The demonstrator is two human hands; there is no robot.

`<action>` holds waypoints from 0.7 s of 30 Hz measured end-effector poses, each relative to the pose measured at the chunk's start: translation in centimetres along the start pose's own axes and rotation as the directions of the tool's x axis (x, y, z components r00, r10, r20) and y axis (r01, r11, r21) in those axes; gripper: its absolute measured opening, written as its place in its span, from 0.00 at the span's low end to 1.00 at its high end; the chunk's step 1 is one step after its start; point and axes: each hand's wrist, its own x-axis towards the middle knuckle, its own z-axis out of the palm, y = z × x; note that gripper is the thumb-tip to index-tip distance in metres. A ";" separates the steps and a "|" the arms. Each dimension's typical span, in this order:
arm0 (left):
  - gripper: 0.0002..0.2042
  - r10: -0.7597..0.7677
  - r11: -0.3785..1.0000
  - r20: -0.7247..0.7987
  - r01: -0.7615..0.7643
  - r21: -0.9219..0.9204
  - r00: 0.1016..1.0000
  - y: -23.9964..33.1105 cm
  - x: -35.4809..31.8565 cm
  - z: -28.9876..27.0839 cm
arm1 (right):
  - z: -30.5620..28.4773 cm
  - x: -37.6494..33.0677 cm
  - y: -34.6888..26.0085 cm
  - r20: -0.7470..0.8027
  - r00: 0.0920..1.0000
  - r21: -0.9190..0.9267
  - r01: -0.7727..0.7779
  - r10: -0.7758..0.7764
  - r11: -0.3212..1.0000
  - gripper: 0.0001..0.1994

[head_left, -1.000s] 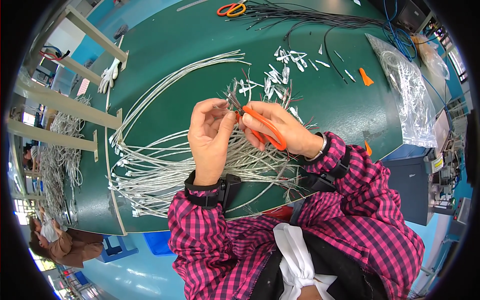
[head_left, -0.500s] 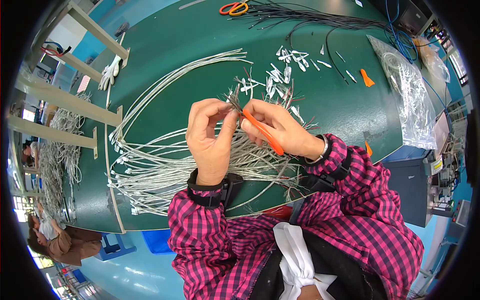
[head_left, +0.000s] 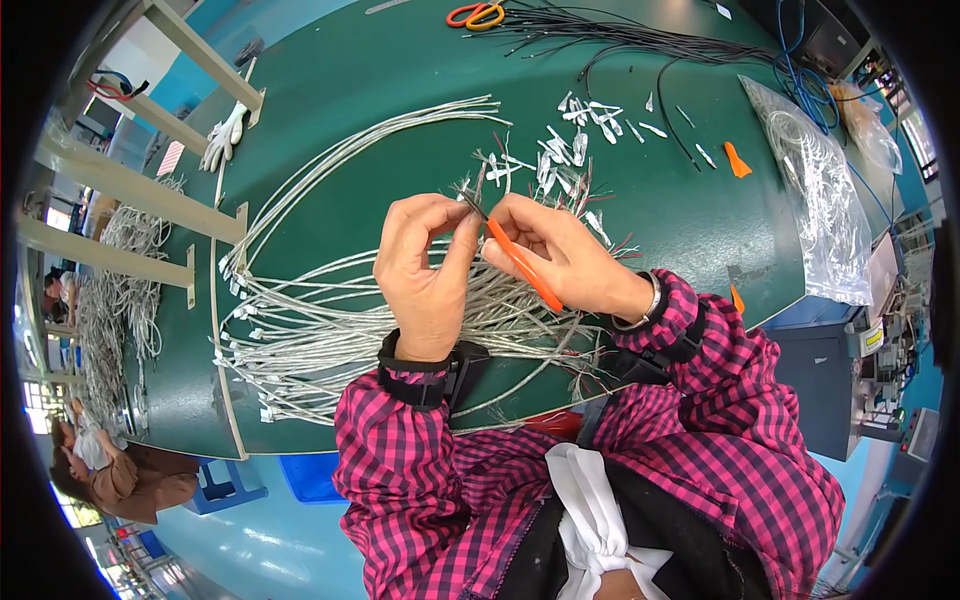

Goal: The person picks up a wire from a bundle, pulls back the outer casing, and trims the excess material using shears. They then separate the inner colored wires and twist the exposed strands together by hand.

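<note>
My left hand (head_left: 425, 275) is closed in a pinch on the frayed end of a braided silver cable, its fine strands (head_left: 466, 188) spreading above the fingertips. Closed in my right hand (head_left: 570, 255) is a slim orange-handled tool (head_left: 524, 268) with a narrow dark tip. That tip meets the strands at my left fingertips; my fingers hide whether it is tweezers or a cutter. Under both hands lies a wide bundle of silver braided cables (head_left: 330, 325), with white tags at their left ends and bare, partly red strands at their right.
White scraps (head_left: 580, 148) lie scattered beyond my hands on the green table (head_left: 690, 235). Farther off are orange-handled scissors (head_left: 476, 15) and black cables (head_left: 640, 35). A clear plastic bag (head_left: 815, 190) of cables rests at right. Metal posts (head_left: 140, 195) and a white glove (head_left: 222, 138) stand left.
The dark tip sits slightly higher among the strands, and the strands at my left fingertips look less bunched. Both hands stay in nearly the same place; the whole view has shifted slightly.
</note>
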 end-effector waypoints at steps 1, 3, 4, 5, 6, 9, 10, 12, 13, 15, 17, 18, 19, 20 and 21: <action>0.07 -0.001 1.000 -0.002 0.001 0.001 1.000 0.0 0.0 0.0 | 0.0 -0.1 -0.1 -0.009 1.000 -0.028 0.006 -0.006 1.000 0.09; 0.07 0.002 1.000 -0.001 -0.002 0.018 1.000 0.0 0.0 -0.1 | 0.1 -0.2 -0.2 -0.026 0.999 -0.084 0.017 -0.019 0.996 0.09; 0.07 0.004 1.000 0.001 -0.004 0.026 1.000 0.0 -0.1 -0.1 | 0.2 -0.2 -0.3 -0.025 1.000 -0.084 0.017 -0.020 0.996 0.09; 0.07 0.004 1.000 0.001 -0.004 0.026 1.000 0.0 -0.1 -0.1 | 0.2 -0.2 -0.3 -0.023 1.000 -0.075 0.013 -0.015 0.997 0.09; 0.07 -0.034 0.999 0.000 0.034 -0.035 0.999 0.0 -0.1 -0.1 | 0.2 -0.2 -0.3 -0.022 1.000 -0.067 0.009 -0.010 0.998 0.09; 0.08 -0.109 0.981 0.008 0.109 -0.158 0.994 0.0 -0.2 0.0 | 0.1 -0.1 -0.4 -0.017 1.000 0.000 -0.010 0.010 1.000 0.09; 0.07 -0.179 0.952 0.018 0.177 -0.248 0.984 0.1 -0.3 0.0 | 0.1 -0.1 -0.4 -0.010 1.000 0.060 -0.024 0.025 0.998 0.10; 0.07 -0.311 0.856 0.058 0.306 -0.416 0.949 0.2 -0.3 0.0 | -0.1 -0.1 -0.5 -0.005 0.999 0.120 -0.039 0.040 0.992 0.11; 0.07 -0.311 0.856 0.060 0.307 -0.417 0.949 0.3 -0.3 0.0 | -0.1 0.0 -0.6 0.024 0.998 0.183 -0.066 0.063 0.981 0.12; 0.06 -0.353 0.767 0.111 0.355 -0.534 0.929 0.4 -0.2 -0.2 | -0.3 0.0 -0.7 0.087 0.991 0.304 -0.123 0.101 0.945 0.13; 0.06 -0.371 0.716 0.140 0.378 -0.587 0.918 0.3 -0.1 -0.4 | -0.3 0.0 -0.6 0.099 0.991 0.338 -0.123 0.094 0.933 0.14; 0.05 -0.371 0.706 0.145 0.380 -0.597 0.917 0.2 -0.1 -0.4 | -0.3 0.0 -0.5 0.113 0.990 0.370 -0.123 0.087 0.921 0.15; 0.05 -0.372 0.696 0.150 0.382 -0.608 0.916 0.1 -0.1 -0.4 | -0.3 0.0 -0.4 0.126 0.989 0.403 -0.124 0.079 0.907 0.16; 0.05 -0.371 0.686 0.157 0.384 -0.618 0.915 -0.1 -0.1 -0.4 | -0.4 0.0 -0.5 0.123 0.989 0.403 -0.123 0.079 0.907 0.16; 0.05 -0.370 0.685 0.159 0.385 -0.618 0.915 -0.1 0.0 -0.4 | -0.6 -0.1 -0.6 0.140 0.987 0.380 -0.131 0.083 0.916 0.15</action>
